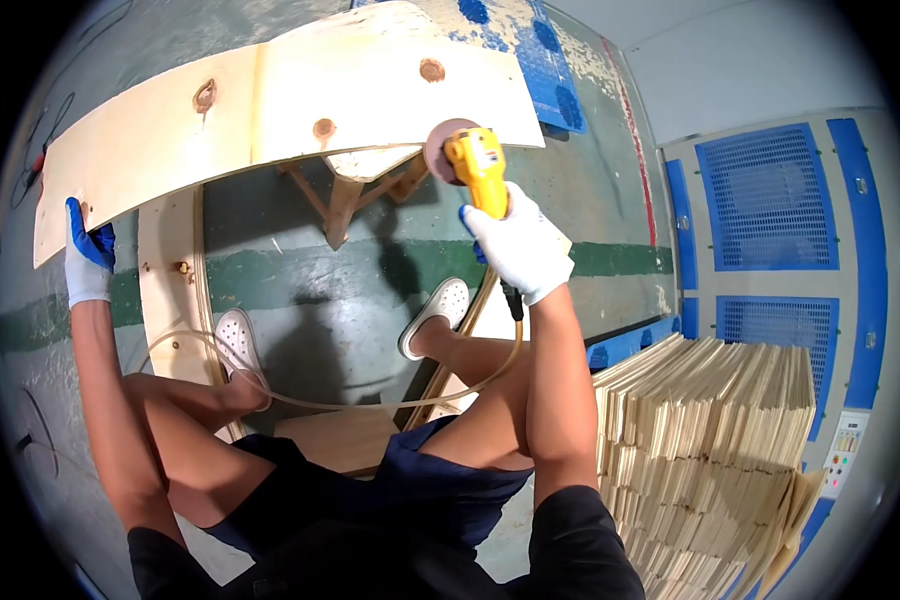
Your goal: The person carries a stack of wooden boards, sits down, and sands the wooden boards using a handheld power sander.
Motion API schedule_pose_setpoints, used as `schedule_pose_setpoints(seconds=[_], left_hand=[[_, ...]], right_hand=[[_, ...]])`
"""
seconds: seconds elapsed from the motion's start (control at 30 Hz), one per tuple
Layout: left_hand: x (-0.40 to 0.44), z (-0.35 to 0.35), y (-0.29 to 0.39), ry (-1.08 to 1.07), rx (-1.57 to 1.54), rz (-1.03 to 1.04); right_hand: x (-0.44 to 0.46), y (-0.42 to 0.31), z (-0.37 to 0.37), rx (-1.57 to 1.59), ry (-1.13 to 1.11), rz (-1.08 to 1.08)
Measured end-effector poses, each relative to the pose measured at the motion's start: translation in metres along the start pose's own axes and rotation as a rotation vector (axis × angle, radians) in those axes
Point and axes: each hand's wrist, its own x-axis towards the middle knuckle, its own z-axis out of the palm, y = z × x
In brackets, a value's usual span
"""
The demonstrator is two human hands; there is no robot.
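Observation:
A long pale wooden board (170,120) with several dark knots lies across a wooden stand (344,200) in front of me. Gripping the board's near left corner is my left hand (90,255), in a white glove with blue palm, its thumb on the top face. My right hand (523,245), gloved the same way, is wrapped round a yellow angle grinder (482,170). The grinder's round brownish disc (442,152) is at the board's near edge, toward the right end; whether it touches the wood I cannot tell. A cord runs down from the grinder's rear.
A tall stack of thin wooden sheets (710,400) stands at my right. Behind it is a grey and blue cabinet (770,200) with a control panel (844,450). The pale cord or hose (340,406) loops across my legs. Planks (170,290) lie beside my feet.

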Motion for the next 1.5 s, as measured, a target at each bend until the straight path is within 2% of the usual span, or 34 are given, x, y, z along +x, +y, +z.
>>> schedule_pose_setpoints(seconds=[0.1, 0.17, 0.2, 0.27, 0.33, 0.43, 0.53, 0.57, 0.67, 0.73, 0.8, 0.83, 0.93, 1.0, 1.1, 1.17, 1.27, 1.4, 1.47, 1.5], left_hand=[[-0.019, 0.026, -0.003, 0.008, 0.026, -0.008], [-0.024, 0.025, -0.003, 0.043, 0.049, -0.006], [-0.022, 0.019, -0.005, -0.024, 0.049, -0.036], [-0.022, 0.015, -0.009, -0.088, 0.039, -0.062], [-0.024, 0.018, -0.013, -0.129, -0.044, -0.114], [-0.038, 0.029, -0.013, -0.125, -0.082, -0.135], [-0.028, 0.003, -0.022, -0.191, 0.018, -0.111], [-0.038, 0.016, -0.023, -0.152, 0.025, -0.113], [-0.068, 0.036, -0.03, -0.139, 0.123, -0.031], [-0.076, 0.033, -0.035, -0.254, 0.201, -0.078], [-0.087, 0.033, -0.043, -0.344, 0.325, -0.02], [-0.095, 0.037, -0.048, -0.377, 0.401, 0.041], [-0.121, 0.059, -0.053, -0.403, 0.428, 0.062], [-0.129, 0.071, -0.057, -0.439, 0.455, 0.081], [-0.13, 0.068, -0.065, -0.459, 0.53, 0.068], [-0.135, 0.07, -0.065, -0.457, 0.564, 0.109], [-0.147, 0.083, -0.062, -0.398, 0.513, 0.055], [-0.145, 0.063, -0.074, -0.464, 0.439, 0.023], [-0.15, 0.071, -0.078, -0.429, 0.419, 0.036], [-0.148, 0.075, -0.077, -0.357, 0.23, -0.105]], right_hand=[[-0.005, -0.01, 0.009, 0.081, -0.062, -0.016], [0.007, -0.002, 0.012, -0.047, 0.159, -0.131], [0.012, 0.001, 0.011, -0.037, 0.22, -0.063], [0.025, 0.01, 0.005, -0.078, 0.305, -0.075], [0.023, 0.009, 0.002, -0.09, 0.299, -0.045], [0.007, -0.005, 0.008, -0.026, 0.178, -0.052], [-0.009, -0.025, 0.022, -0.03, 0.017, -0.132], [-0.015, -0.037, 0.023, 0.019, -0.028, -0.121], [-0.004, -0.025, 0.026, -0.058, 0.091, -0.154], [0.006, -0.024, 0.023, -0.167, 0.283, -0.18], [0.007, -0.026, 0.013, -0.063, 0.177, -0.008], [0.008, -0.026, 0.012, -0.061, 0.157, 0.01], [-0.005, -0.041, 0.017, 0.007, 0.032, -0.005], [-0.02, -0.065, 0.02, -0.077, -0.035, -0.085], [-0.029, -0.066, 0.029, -0.067, -0.023, -0.168], [-0.02, -0.058, 0.026, -0.093, 0.041, -0.116], [0.002, -0.041, 0.014, -0.159, 0.21, -0.048], [0.008, -0.03, 0.014, -0.122, 0.187, -0.017], [-0.006, -0.048, 0.025, -0.035, 0.056, -0.03], [-0.017, -0.061, 0.028, -0.096, 0.041, -0.16]])
